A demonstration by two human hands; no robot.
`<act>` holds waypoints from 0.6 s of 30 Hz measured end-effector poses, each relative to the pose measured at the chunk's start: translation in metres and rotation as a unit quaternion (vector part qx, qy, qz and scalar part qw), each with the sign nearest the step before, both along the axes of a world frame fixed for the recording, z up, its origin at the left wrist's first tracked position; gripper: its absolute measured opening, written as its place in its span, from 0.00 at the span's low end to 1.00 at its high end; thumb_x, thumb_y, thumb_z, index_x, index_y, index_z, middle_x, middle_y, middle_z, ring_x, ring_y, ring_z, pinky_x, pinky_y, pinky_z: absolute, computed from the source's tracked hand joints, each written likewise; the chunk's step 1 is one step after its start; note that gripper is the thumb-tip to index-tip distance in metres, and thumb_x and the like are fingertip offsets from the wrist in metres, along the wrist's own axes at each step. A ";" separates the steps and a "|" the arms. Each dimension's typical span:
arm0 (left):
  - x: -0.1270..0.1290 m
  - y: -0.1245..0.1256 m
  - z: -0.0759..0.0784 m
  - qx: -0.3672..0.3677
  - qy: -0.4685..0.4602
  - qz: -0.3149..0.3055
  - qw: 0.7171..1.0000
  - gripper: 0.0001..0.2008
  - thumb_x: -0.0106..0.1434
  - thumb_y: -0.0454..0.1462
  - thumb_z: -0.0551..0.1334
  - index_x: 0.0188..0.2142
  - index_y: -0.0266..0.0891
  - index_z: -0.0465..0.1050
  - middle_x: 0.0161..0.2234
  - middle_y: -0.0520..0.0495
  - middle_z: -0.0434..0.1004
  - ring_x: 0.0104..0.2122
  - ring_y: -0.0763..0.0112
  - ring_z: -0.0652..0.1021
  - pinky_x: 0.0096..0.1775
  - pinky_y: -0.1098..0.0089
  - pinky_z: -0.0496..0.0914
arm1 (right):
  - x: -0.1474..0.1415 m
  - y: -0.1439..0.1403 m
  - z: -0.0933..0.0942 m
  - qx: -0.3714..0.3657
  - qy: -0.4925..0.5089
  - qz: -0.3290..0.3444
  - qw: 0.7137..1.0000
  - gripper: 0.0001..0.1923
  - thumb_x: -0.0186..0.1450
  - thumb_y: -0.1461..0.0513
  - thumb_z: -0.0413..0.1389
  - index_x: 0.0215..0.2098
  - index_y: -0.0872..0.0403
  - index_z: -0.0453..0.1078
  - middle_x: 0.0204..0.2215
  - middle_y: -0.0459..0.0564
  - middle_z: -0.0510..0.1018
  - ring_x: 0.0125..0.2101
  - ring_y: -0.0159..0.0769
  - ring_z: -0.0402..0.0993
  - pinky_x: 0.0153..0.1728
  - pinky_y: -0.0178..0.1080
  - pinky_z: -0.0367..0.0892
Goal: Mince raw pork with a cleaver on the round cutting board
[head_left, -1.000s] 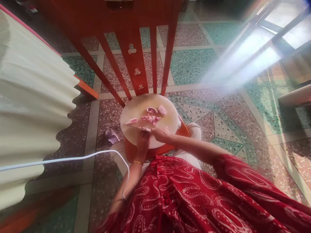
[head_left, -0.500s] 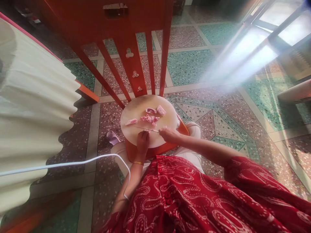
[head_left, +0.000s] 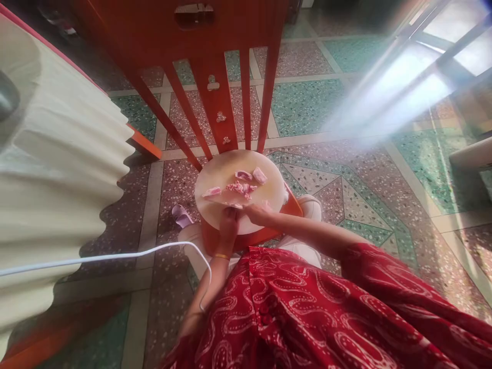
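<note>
A round pale wooden cutting board [head_left: 219, 174] rests on an orange stool [head_left: 286, 205] between my knees. Several pink raw meat pieces [head_left: 240, 187] lie in its middle, and one more piece [head_left: 212, 192] lies to the left. My left hand [head_left: 229, 224], with a gold bangle on the wrist, pinches a small meat piece [head_left: 234, 206] at the board's near edge. My right hand [head_left: 257, 213] is closed right beside it around a thin knife, whose blade barely shows. Both hands touch the board's front rim.
A red wooden chair [head_left: 215, 77] stands just behind the board. A cream pleated cloth [head_left: 57, 179] fills the left side. A white cable [head_left: 115, 254] runs across to my left arm. A lilac slipper [head_left: 181, 215] lies on the terrazzo floor [head_left: 346, 179].
My right hand has slid left, back against my left hand at the board's near edge. The thin blade seen half a second ago is now mostly hidden. The view shifted slightly.
</note>
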State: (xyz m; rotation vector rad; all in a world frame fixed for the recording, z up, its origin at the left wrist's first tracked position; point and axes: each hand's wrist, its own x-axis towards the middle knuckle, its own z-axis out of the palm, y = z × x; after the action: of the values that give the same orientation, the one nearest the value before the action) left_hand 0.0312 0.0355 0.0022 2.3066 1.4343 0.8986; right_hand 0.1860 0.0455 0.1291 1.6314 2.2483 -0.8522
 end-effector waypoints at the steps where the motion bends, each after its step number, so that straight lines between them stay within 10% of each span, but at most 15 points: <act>1: -0.001 -0.002 0.002 0.004 -0.013 -0.002 1.000 0.09 0.64 0.35 0.53 0.38 0.36 0.71 0.37 0.39 0.73 0.39 0.58 0.73 0.43 0.58 0.68 | 0.009 -0.006 0.001 -0.003 -0.017 -0.002 1.000 0.17 0.66 0.66 0.46 0.51 0.56 0.64 0.41 0.57 0.76 0.41 0.39 0.72 0.40 0.37 0.65; 8: -0.003 -0.011 0.007 -0.008 -0.037 0.028 0.999 0.10 0.65 0.36 0.52 0.40 0.37 0.71 0.39 0.42 0.74 0.40 0.63 0.73 0.44 0.60 0.69 | 0.033 -0.029 0.000 0.035 -0.076 0.011 0.996 0.15 0.64 0.68 0.44 0.46 0.56 0.66 0.37 0.59 0.75 0.38 0.41 0.73 0.34 0.37 0.67; 18: -0.006 -0.005 -0.011 -0.014 0.028 0.010 0.999 0.09 0.63 0.33 0.53 0.37 0.37 0.72 0.35 0.40 0.74 0.38 0.59 0.74 0.43 0.58 0.68 | -0.030 0.009 -0.016 0.007 -0.020 0.022 1.000 0.15 0.66 0.65 0.43 0.48 0.56 0.66 0.37 0.58 0.76 0.38 0.43 0.74 0.36 0.41 0.67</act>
State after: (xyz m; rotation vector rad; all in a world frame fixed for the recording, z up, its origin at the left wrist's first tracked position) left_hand 0.0257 0.0309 -0.0088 2.3175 1.4846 0.8207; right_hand 0.1558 0.0544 0.1134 1.5839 2.2604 -0.7881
